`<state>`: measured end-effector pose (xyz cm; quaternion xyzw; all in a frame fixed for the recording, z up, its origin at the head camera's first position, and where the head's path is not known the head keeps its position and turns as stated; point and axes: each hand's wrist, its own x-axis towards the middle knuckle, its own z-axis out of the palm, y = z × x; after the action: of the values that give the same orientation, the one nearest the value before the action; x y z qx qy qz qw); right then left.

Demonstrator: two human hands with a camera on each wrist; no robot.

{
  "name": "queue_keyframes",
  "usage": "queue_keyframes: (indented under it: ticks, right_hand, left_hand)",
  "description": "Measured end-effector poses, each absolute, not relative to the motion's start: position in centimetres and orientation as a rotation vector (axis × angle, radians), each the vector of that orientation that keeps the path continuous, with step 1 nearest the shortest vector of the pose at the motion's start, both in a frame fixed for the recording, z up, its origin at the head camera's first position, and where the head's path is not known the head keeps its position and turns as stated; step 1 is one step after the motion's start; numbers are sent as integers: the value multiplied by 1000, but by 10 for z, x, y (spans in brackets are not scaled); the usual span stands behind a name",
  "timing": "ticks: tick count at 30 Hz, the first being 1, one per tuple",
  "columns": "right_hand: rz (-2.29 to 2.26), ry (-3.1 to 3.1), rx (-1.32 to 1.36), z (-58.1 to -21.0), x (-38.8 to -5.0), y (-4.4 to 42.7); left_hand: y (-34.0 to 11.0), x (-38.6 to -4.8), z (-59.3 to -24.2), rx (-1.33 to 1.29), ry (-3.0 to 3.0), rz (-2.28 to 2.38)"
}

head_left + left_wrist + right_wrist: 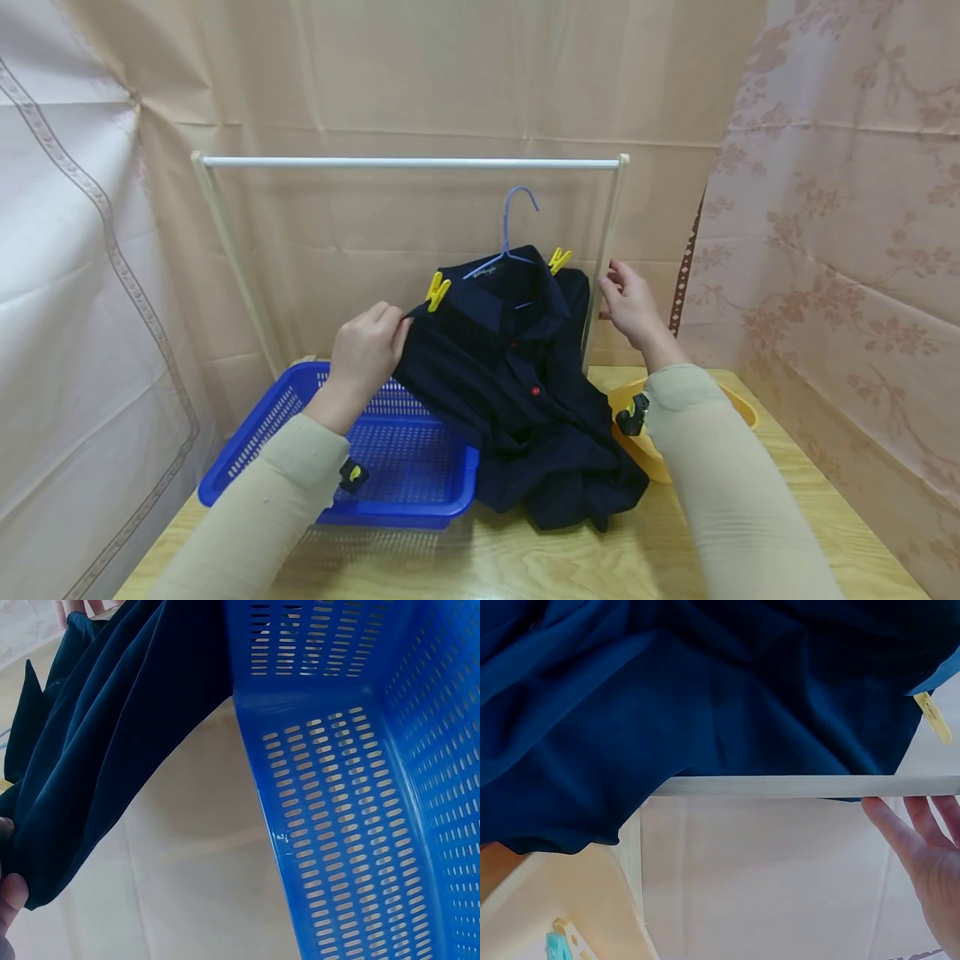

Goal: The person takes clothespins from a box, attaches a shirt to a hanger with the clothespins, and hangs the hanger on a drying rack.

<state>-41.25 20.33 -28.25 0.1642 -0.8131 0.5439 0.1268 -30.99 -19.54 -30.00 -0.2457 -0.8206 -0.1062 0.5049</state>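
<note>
My left hand pinches the shoulder of a dark navy shirt between thumb and fingers. The shirt hangs on a blue wire hanger, whose hook appears below the rack's top rod in the head view. One yellow clothespin sits on the left shoulder beside that hand, and another clothespin is near the collar's right side. At the rack's right post, my right hand touches the edge with its fingertips, fingers extended. Whether they reach cloth behind the post is hidden.
A white-rod drying rack stands behind the shirt. Left of it lies a blue perforated basket, partly covered by cloth. A yellow basin is at the right, with clothespins inside, on a wooden table. Curtains surround the table.
</note>
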Motion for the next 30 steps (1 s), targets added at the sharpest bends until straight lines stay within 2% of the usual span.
queue_keyframes:
  ticks: [30]
  right_hand:
    - [1579,-2385,449,-285,-417,205]
  left_hand:
    - [-191,-307,-260,-594,-1968,-153]
